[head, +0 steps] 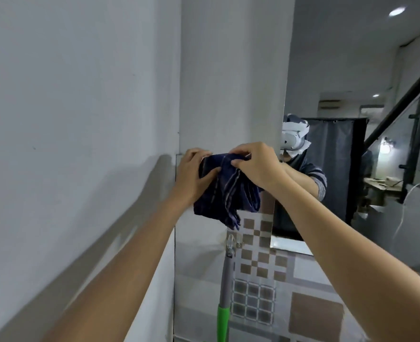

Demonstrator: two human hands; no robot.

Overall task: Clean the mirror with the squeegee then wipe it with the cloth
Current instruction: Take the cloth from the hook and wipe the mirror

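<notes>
The mirror [199,267] is fixed to the grey wall, and its top left corner sits just behind my hands. A dark blue cloth [226,193] with pale stripes hangs bunched between both hands in front of that corner. My left hand [194,176] grips the cloth's left side. My right hand [256,164] pinches its upper right edge. The squeegee's grey pole with a green grip [225,280] stands upright against the lower mirror, below the cloth, and neither hand touches it. Its blade is out of view.
A plain grey wall [68,119] fills the left side. The glass reflects a person wearing a headset [293,141], checkered floor tiles [258,255], a dark curtain and a staircase railing [406,95].
</notes>
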